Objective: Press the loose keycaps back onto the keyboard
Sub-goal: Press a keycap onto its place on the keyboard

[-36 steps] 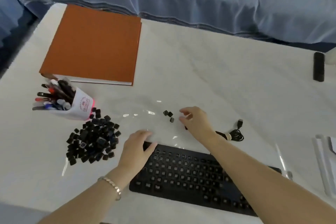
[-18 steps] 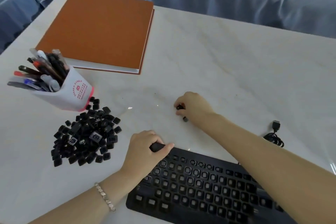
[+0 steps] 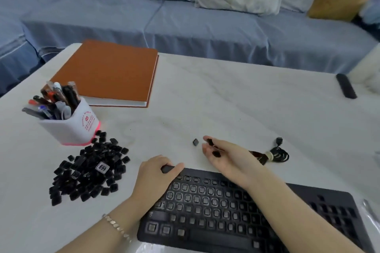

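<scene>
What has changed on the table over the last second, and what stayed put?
The right hand reached down beyond the keyboard and came up holding two keycaps in its fingers; one keycap of the three there remains on the table. The left hand still grips the keyboard's far-left corner. The keycap pile, pen pot, book and cable have not moved.
</scene>
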Action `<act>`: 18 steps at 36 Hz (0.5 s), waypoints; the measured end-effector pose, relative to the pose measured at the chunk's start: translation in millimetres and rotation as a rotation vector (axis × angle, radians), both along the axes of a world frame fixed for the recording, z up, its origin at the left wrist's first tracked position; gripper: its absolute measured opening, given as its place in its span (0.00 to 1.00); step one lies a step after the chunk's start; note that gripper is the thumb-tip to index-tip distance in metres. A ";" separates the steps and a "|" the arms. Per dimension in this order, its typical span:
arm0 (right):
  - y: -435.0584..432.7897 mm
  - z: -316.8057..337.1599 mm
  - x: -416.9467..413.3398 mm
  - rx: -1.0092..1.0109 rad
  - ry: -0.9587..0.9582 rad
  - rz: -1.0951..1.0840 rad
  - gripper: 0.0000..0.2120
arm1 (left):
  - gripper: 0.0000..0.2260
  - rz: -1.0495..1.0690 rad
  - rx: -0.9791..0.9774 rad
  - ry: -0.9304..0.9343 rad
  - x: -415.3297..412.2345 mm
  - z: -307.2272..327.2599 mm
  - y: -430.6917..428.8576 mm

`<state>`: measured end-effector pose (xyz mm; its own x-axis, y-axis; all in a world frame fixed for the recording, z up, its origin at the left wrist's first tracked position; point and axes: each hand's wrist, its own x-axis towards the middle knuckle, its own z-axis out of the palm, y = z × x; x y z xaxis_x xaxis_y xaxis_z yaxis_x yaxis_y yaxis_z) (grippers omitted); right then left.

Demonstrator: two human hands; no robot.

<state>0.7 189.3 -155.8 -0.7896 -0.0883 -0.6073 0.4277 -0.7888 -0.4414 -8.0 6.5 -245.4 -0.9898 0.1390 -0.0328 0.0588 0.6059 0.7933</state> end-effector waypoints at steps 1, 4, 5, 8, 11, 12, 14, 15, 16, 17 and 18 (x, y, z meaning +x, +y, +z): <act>0.2 1.1 9.6 0.012 0.001 -0.018 0.06 | 0.17 -0.003 -0.007 0.004 2.0 1.9 -0.7; 1.9 5.8 34.1 0.076 0.002 -0.062 0.04 | 0.14 0.009 -0.007 -0.003 5.5 9.0 -0.2; 2.1 6.7 41.2 0.100 -0.005 -0.071 0.04 | 0.13 0.017 0.011 -0.017 6.6 10.4 0.1; -0.2 8.6 61.8 0.155 -0.023 -0.072 0.03 | 0.06 0.028 0.090 -0.084 13.6 13.5 -1.9; -3.0 6.6 74.8 0.228 0.004 -0.056 0.03 | 0.07 0.063 0.075 -0.066 24.0 14.9 -5.8; -4.3 6.4 77.5 0.255 0.024 -0.044 0.04 | 0.09 0.102 0.056 -0.027 28.3 17.5 -6.0; -6.6 6.1 81.9 0.355 0.071 -0.009 0.06 | 0.10 0.207 0.082 0.050 38.3 29.3 -2.7; -8.4 7.0 84.2 0.443 0.098 0.011 0.08 | 0.10 0.243 0.127 0.055 42.7 37.9 0.6; -10.0 7.9 86.9 0.573 0.127 0.030 0.09 | 0.09 0.252 0.193 0.029 45.8 46.5 4.0; -11.7 9.3 89.0 0.736 0.155 0.050 0.10 | 0.07 0.235 0.270 -0.025 47.9 56.3 7.6; -13.3 11.4 91.0 0.899 0.189 0.064 0.11 | 0.06 0.197 0.352 -0.096 49.2 65.7 11.4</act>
<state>91.6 176.1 -144.5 -0.8924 0.3078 -0.3300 0.3172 -0.0923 -0.9439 41.2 17.9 -179.6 -0.9933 -0.0332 -0.1103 -0.1152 0.2885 0.9505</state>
